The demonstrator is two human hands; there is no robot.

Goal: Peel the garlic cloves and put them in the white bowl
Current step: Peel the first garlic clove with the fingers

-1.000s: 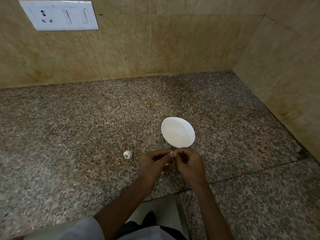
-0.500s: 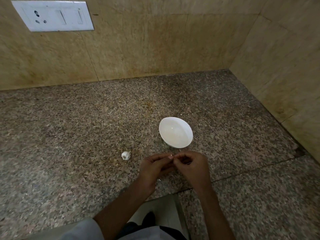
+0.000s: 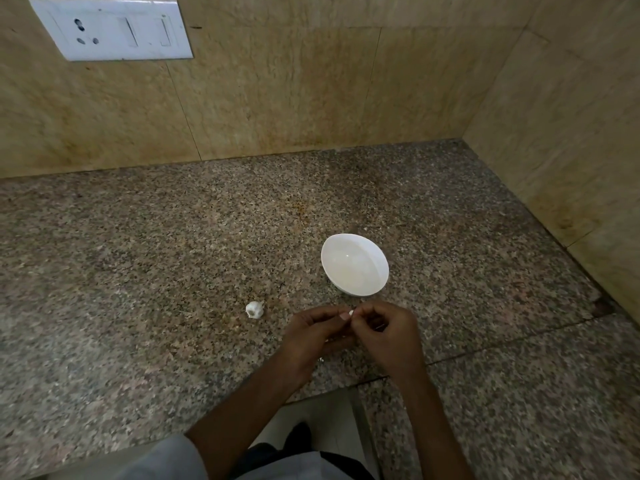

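Between the two grips | garlic clove (image 3: 350, 312) pinched by left grip (image 3: 311, 336) and right grip (image 3: 388, 336) | white bowl (image 3: 353, 265) just beyond them on the surface (image 3: 138, 271) | garlic bulb (image 3: 254, 309) left of left grip

Speckled brown-grey granite counter (image 3: 138, 271) ran into a corner. Beige stone-look tiles covered the back wall (image 3: 277, 98) and right wall (image 3: 571, 133). White socket-and-switch plate (image 3: 110, 29) sat upper left. Rusty stain (image 3: 299, 211) mid-counter, seam (image 3: 519, 336) at right. Light was dim.
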